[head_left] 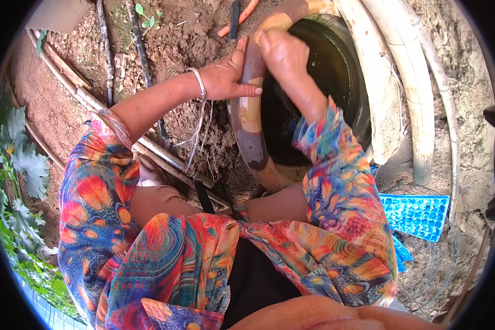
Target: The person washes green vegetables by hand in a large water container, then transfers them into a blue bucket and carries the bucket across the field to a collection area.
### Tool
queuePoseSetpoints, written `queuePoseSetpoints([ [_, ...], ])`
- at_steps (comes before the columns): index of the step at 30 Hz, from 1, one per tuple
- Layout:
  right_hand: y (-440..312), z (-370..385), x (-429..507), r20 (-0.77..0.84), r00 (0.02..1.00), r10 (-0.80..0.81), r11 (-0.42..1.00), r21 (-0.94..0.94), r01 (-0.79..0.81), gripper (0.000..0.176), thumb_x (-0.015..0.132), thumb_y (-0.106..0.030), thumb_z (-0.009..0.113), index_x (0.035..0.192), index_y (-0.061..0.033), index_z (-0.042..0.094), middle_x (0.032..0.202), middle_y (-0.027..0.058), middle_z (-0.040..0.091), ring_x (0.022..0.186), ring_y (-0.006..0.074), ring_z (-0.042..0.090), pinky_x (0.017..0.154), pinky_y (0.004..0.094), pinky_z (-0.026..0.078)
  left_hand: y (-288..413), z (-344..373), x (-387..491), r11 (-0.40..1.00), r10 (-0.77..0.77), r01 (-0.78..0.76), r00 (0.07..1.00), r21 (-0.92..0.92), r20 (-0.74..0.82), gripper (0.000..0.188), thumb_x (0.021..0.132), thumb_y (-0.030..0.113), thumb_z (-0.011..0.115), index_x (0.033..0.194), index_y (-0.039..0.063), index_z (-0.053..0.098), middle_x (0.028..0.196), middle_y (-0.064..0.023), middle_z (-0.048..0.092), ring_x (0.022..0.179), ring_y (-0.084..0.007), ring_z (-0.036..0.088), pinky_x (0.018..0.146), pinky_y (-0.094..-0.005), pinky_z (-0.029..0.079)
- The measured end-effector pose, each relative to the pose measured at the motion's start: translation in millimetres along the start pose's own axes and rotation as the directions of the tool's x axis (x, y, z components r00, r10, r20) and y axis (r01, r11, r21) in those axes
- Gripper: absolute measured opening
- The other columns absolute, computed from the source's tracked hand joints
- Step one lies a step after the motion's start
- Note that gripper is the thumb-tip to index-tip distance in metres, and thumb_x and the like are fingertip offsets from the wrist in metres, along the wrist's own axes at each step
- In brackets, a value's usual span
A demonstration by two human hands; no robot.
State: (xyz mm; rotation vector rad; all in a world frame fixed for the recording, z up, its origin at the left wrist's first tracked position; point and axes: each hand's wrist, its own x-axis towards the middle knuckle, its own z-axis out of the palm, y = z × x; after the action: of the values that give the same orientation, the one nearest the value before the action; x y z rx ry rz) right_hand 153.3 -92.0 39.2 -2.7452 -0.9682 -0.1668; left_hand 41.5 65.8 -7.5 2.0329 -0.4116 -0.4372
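Note:
A large round vat with a thick, rounded rim (248, 111), blotched brown and tan, stands before me. Dark liquid (334, 62) fills part of its inside. My left hand (229, 74) rests on the rim's left side, thumb laid across it and fingers spread, with a pale bangle at the wrist. Higher up, my right hand (286, 51) is curled with its knuckles at the rim's inner upper left edge; whether something is inside that fist cannot be seen. Pale string (198, 132) hangs below my left wrist.
Thick pale poles (412, 103) lie to the right of the vat. Below them are a blue egg-tray-like plastic sheet (416, 212) and tangled wire (429, 268). Black pipes (140, 45) and a long thin pole (148, 146) cross the soil at left. Leafy plants (29, 165) grow at far left.

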Motion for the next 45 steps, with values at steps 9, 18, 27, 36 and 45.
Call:
queuePoseSetpoints([
  [9, 49, -32, 52, 0.276, 0.907, -0.317, -0.663, 0.620, -0.420, 0.045, 0.104, -0.047, 0.039, 0.075, -0.0135, 0.046, 0.060, -0.0016, 0.036, 0.052, 0.0118, 0.036, 0.051, 0.0263, 0.032, -1, 0, -3, 1.000, 0.011, -0.012, 0.999, -0.016, -0.049, 0.132, 0.084, 0.071, 0.058, 0.142, -0.017, -0.021, 0.152, -0.0421, 0.008, 0.147, -0.0418, 0.016, 0.119, -0.0342, 0.022],
  [18, 30, -43, 43, 0.248, 0.909, -0.334, -0.761, 0.499, -0.415, 0.051, 0.102, -0.055, 0.036, 0.079, -0.0121, 0.050, 0.068, 0.0002, 0.041, 0.060, 0.0152, 0.039, 0.059, 0.0289, 0.035, -4, 3, -3, 0.998, 0.012, -0.015, 0.998, -0.053, -0.057, 0.128, 0.087, 0.063, 0.062, 0.144, -0.009, -0.026, 0.154, -0.0389, 0.009, 0.147, -0.0385, 0.019, 0.117, -0.0336, 0.024],
  [27, 37, -36, 37, 0.159, 0.891, -0.424, -0.737, 0.512, -0.442, 0.036, 0.101, -0.035, 0.047, 0.073, -0.0122, 0.045, 0.065, -0.0008, 0.040, 0.060, 0.0137, 0.038, 0.059, 0.0280, 0.035, -11, 6, -2, 0.999, 0.038, -0.040, 0.997, -0.028, -0.066, 0.127, 0.088, 0.060, 0.063, 0.144, -0.006, -0.029, 0.155, -0.0369, 0.008, 0.147, -0.0369, 0.020, 0.117, -0.0335, 0.024],
  [36, 37, -43, 37, 0.235, 0.938, -0.253, -0.331, 0.890, -0.313, 0.028, 0.094, -0.012, 0.053, 0.115, 0.0031, 0.061, 0.108, 0.0196, 0.066, 0.095, 0.0289, 0.065, 0.082, 0.0363, 0.049, -7, 4, -3, 0.998, 0.022, -0.024, 0.998, -0.050, -0.051, 0.127, 0.088, 0.060, 0.063, 0.144, -0.006, -0.029, 0.155, -0.0375, 0.007, 0.147, -0.0366, 0.019, 0.117, -0.0336, 0.025],
  [45, 47, -37, 34, 0.222, 0.964, -0.148, 0.512, 0.851, -0.117, 0.036, 0.097, -0.008, 0.046, 0.131, 0.0026, 0.054, 0.124, 0.0179, 0.064, 0.114, 0.0300, 0.063, 0.096, 0.0402, 0.048, -2, 1, -4, 0.996, 0.015, -0.018, 0.999, -0.084, -0.034, 0.132, 0.085, 0.069, 0.060, 0.142, -0.014, -0.024, 0.153, -0.0423, 0.004, 0.148, -0.0420, 0.012, 0.119, -0.0350, 0.020],
])
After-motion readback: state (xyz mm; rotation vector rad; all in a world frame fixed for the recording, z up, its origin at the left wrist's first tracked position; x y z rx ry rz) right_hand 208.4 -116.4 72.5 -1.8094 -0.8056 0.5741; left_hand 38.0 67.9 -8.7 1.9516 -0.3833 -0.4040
